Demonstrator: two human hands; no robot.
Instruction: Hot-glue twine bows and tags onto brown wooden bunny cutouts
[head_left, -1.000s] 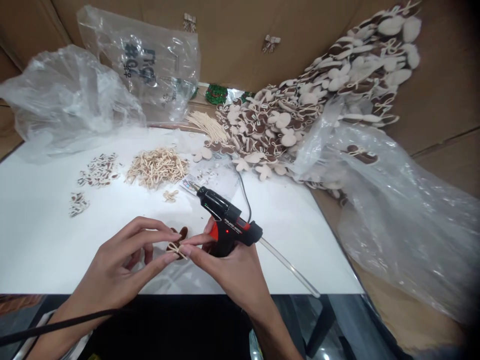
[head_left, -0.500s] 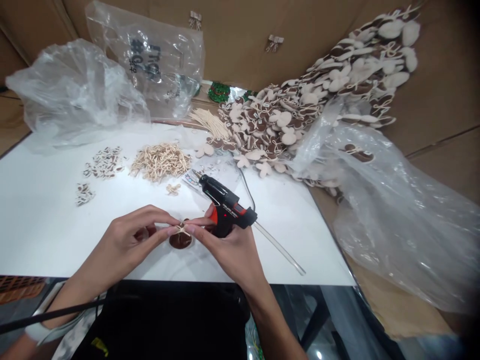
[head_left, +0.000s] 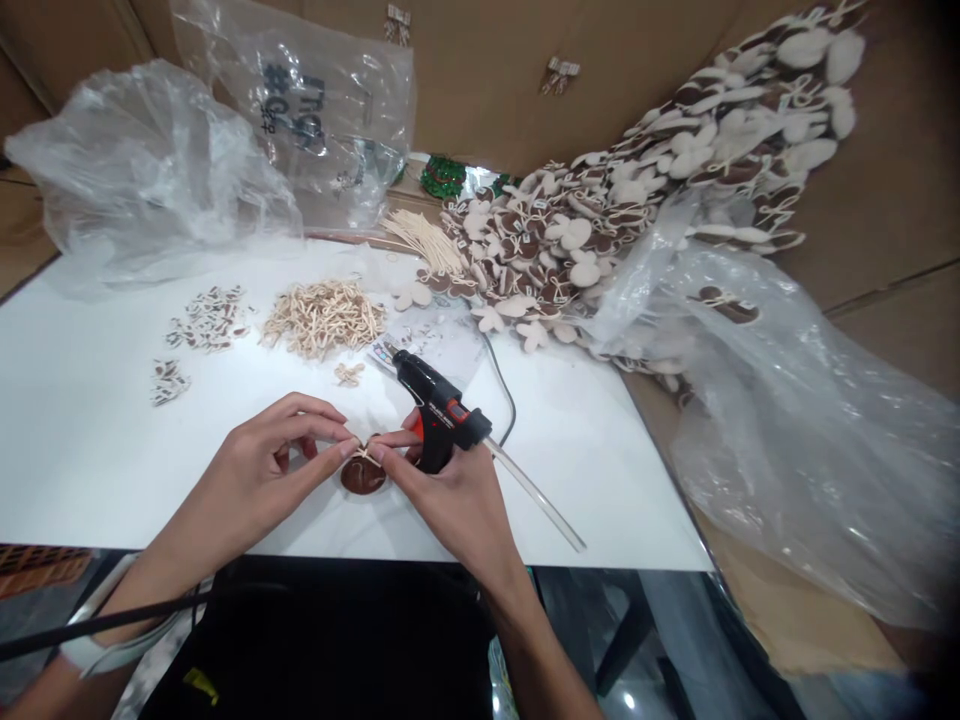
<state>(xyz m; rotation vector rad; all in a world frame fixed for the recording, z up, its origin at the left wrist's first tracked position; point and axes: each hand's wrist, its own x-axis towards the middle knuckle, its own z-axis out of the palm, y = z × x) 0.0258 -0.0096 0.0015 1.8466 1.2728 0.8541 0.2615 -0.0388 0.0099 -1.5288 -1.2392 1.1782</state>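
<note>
Over the near part of the white table, my left hand point(head_left: 274, 465) pinches one side of a small cream cord bow point(head_left: 365, 455). The bow rests against a brown, rounded ornament point(head_left: 364, 478). My right hand point(head_left: 450, 500) pinches the bow's other side with thumb and forefinger. A black and orange hot glue gun point(head_left: 435, 395) is held in that same hand by its remaining fingers, nozzle pointing up and left, with a clear glue stick point(head_left: 536, 495) sticking out behind. Fingertips cover part of the ornament's top.
Cream cord bows point(head_left: 322, 318) lie heaped beyond my hands, one single bow point(head_left: 349, 374) apart. Small brown-and-white pieces point(head_left: 208, 318) lie left. Brown and cream ornaments point(head_left: 555, 240) pile up at the right rear, beside loose cords point(head_left: 420, 238). Plastic bags point(head_left: 810, 400) flank the table; a power cord point(head_left: 510, 385) trails behind the gun.
The glue gun has shifted slightly left and its stick has tilted lower left with my right hand. Both hands keep their pinch at the bow. The camera view has shifted a little.
</note>
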